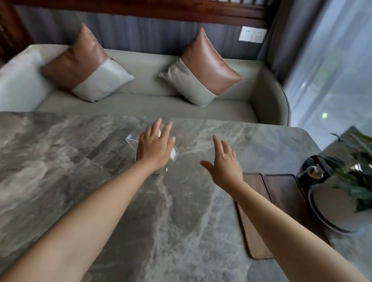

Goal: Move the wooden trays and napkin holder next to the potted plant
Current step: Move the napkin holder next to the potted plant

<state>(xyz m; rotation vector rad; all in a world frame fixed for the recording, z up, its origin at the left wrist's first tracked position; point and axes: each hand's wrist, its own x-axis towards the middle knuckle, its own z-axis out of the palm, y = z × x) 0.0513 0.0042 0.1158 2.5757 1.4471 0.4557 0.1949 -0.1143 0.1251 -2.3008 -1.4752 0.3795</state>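
A clear acrylic napkin holder (132, 138) stands on the grey marble table (62, 161), near the far edge at the middle. My left hand (155, 145) lies over its top with fingers spread; whether it grips the holder I cannot tell. My right hand (224, 163) hovers open just to the right, apart from the holder. Two dark wooden trays (283, 191) lie side by side at the right, partly under my right forearm. The potted plant (366, 175) in its white pot (333, 204) stands right beside the trays.
A black object (314, 167) sits behind the pot. Beyond the table's far edge is a grey sofa (138, 103) with two brown-and-grey cushions. A window with sheer curtain (355, 67) runs along the right.
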